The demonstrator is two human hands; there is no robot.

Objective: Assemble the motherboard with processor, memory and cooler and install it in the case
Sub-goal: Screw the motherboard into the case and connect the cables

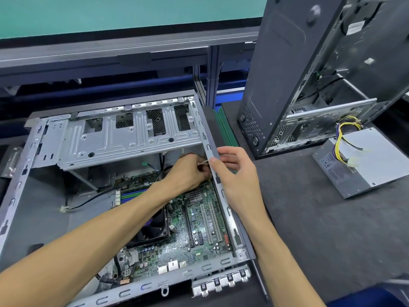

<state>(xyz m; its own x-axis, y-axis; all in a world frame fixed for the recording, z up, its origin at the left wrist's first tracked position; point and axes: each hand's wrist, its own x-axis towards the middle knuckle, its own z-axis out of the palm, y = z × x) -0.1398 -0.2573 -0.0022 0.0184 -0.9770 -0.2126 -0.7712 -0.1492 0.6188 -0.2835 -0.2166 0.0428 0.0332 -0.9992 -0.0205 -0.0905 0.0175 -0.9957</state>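
Note:
An open grey metal case [17, 187] lies flat on the bench. Inside it sits the green motherboard [199, 227], with a black fan cooler [152, 229] partly under my left forearm and coloured memory slots [132, 193] at its far left. My left hand [188, 171] reaches into the case's far right corner, its fingers pinched on a small white cable connector [202, 163]. My right hand [234, 173] rests over the case's right rail [225, 202], thumb inside and fingers curled outside, next to the connector.
The drive cage [124, 138] spans the case's far side. A loose black cable with a white plug [64, 209] lies on the case floor. A second case [309, 69] stands upright at right, with a power supply [367, 160] and its yellow wires beside it.

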